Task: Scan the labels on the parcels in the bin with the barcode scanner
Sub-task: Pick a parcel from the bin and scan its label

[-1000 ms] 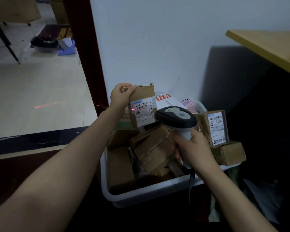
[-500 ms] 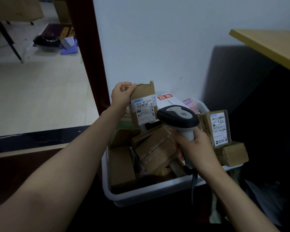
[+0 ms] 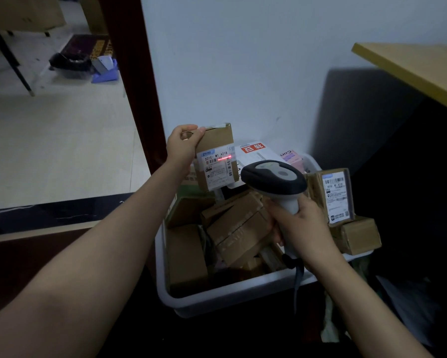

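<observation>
My left hand [image 3: 183,146] holds a small brown parcel [image 3: 216,140] upright above the far left of the white bin [image 3: 232,297]. Its white label [image 3: 217,167] faces me, and a red scan line lies across the label's top right. My right hand [image 3: 298,227] grips the handle of the grey and black barcode scanner [image 3: 274,177], whose head points at that label from the right. The bin holds several brown cardboard parcels [image 3: 239,228]. Another labelled parcel [image 3: 332,195] stands upright at the bin's right rim.
A white wall rises just behind the bin. A wooden tabletop [image 3: 421,71] juts in at the upper right, dark below it. A dark red door frame [image 3: 132,81] stands left of the wall, with tiled floor [image 3: 57,148] beyond. Pink and white packets [image 3: 292,157] lie at the bin's back.
The red scan line, on the floor one second ago and absent half a second ago, now falls on the held parcel's label. Both hands stayed nearly in place.
</observation>
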